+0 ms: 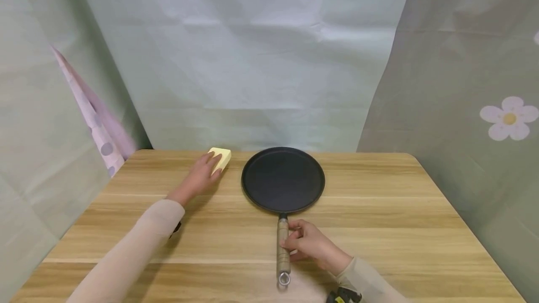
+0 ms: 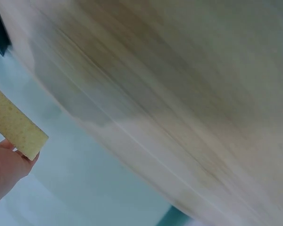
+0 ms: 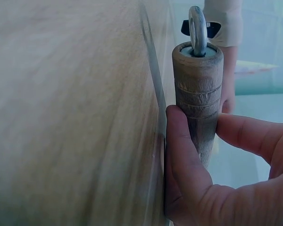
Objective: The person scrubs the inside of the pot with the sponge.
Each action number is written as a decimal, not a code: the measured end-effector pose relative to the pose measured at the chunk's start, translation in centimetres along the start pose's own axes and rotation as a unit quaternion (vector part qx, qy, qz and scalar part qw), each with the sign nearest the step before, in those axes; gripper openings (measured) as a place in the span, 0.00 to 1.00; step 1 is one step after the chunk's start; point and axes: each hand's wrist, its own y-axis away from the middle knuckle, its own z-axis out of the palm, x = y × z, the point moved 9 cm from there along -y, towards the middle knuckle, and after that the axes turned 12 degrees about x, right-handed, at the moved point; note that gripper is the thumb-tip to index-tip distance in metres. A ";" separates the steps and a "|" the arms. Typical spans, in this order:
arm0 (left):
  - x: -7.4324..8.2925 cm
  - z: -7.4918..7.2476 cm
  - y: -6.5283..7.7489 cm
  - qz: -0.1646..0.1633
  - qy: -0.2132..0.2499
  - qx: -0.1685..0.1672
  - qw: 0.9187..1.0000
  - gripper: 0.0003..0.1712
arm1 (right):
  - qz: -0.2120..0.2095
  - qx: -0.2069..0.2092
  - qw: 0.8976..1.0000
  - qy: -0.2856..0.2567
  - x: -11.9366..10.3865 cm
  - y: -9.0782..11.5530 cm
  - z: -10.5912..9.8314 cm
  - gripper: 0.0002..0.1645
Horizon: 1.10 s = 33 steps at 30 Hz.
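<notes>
A round, flat black pan (image 1: 283, 179) lies near the back middle of the table, its wooden handle (image 1: 283, 258) pointing toward me. With thumb and fingers on either side, my right hand (image 1: 313, 245) pinches that handle around its middle. The right wrist view shows the handle's end, which carries a metal hanging ring (image 3: 197, 30). To the left of the pan, my left hand (image 1: 202, 175) grips a pale yellow sponge (image 1: 223, 157) near the table's back edge. In the left wrist view the sponge (image 2: 16, 125) appears held at its sides, its porous face showing.
The wood-grain table (image 1: 379, 219) extends on both sides of the pan. Behind it hangs a pale green cloth backdrop (image 1: 252, 60), with more cloth at the left and right. A gap in the left cloth shows pink, dotted fabric (image 1: 101, 130).
</notes>
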 end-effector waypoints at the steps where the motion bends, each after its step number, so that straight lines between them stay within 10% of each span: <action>1: 0.4 0.0 -0.1 0.003 0.004 0.004 1.000 0.30 | 0.000 0.000 1.000 0.000 0.0 0.0 0.0 0.35; 33: 9.7 3.5 -1.6 0.109 0.066 0.012 0.992 0.27 | 0.001 0.002 1.000 -0.002 0.1 -0.2 -0.1 0.34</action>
